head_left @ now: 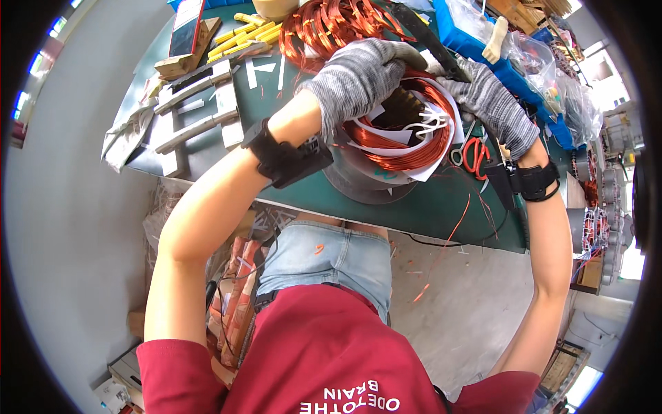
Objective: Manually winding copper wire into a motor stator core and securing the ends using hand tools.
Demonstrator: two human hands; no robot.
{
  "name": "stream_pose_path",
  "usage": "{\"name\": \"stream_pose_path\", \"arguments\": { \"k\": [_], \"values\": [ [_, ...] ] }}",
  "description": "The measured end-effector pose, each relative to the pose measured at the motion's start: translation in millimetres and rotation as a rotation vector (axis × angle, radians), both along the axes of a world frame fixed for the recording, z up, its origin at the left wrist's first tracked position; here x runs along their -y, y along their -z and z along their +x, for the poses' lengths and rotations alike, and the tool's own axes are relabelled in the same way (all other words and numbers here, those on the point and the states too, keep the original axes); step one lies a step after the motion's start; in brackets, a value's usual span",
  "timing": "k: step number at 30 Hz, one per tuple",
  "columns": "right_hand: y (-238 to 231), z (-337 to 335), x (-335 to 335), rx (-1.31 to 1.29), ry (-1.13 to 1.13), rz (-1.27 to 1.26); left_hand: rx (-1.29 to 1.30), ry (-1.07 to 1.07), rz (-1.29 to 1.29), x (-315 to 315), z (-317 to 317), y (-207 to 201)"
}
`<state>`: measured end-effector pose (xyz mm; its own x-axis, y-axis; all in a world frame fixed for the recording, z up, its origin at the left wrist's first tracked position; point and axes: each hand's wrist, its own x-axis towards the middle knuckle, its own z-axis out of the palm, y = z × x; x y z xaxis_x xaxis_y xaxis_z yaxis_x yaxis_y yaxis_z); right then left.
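Observation:
On the green table sits a motor stator: a grey metal ring [369, 185] with copper windings [393, 160] and white insulation paper round its bore. White lead sleeves [432, 121] stick out inside it. My left hand [362, 77], in a grey knitted glove, reaches over the far left rim with its fingers closed. My right hand [498, 107], gloved alike, bends in from the right, fingers closed at the far right rim. What the fingertips of both hands pinch is hidden. A long dark flat strip [429, 43] runs close by my right fingers.
Red-handled scissors [476, 157] lie right of the stator. Behind it is a pile of copper wire coils [338, 27]. Yellow sticks [245, 34], a phone [186, 27] and a metal-and-white frame [200, 114] lie left. Blue bins [514, 69] line the right side. Wire scraps hang over the near edge.

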<state>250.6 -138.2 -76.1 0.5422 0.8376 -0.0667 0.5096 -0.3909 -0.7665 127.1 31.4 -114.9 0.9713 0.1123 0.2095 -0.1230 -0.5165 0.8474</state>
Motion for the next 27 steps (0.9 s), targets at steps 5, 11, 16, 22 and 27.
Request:
{"name": "stream_pose_path", "arguments": {
  "k": [5,11,16,22,27],
  "values": [
    [-12.5,-1.0,15.1,0.384,-0.136,-0.037,0.034,0.034,-0.025,-10.1,-10.0,0.8],
    [-17.4,9.0,18.6,0.685,-0.268,-0.213,0.0,0.335,-0.139,-14.9,14.9,-6.4],
    [-32.6,-6.4,21.4,0.385,-0.194,-0.222,0.025,0.274,0.078,-3.9,28.0,-6.7],
    [-20.0,-18.8,13.3,0.096,0.01,-0.133,0.116,0.146,0.152,-0.4,12.1,-1.7],
    [-3.7,3.5,17.8,0.51,-0.101,0.084,0.263,-0.198,0.239,11.2,-4.3,18.0]
  ]
}}
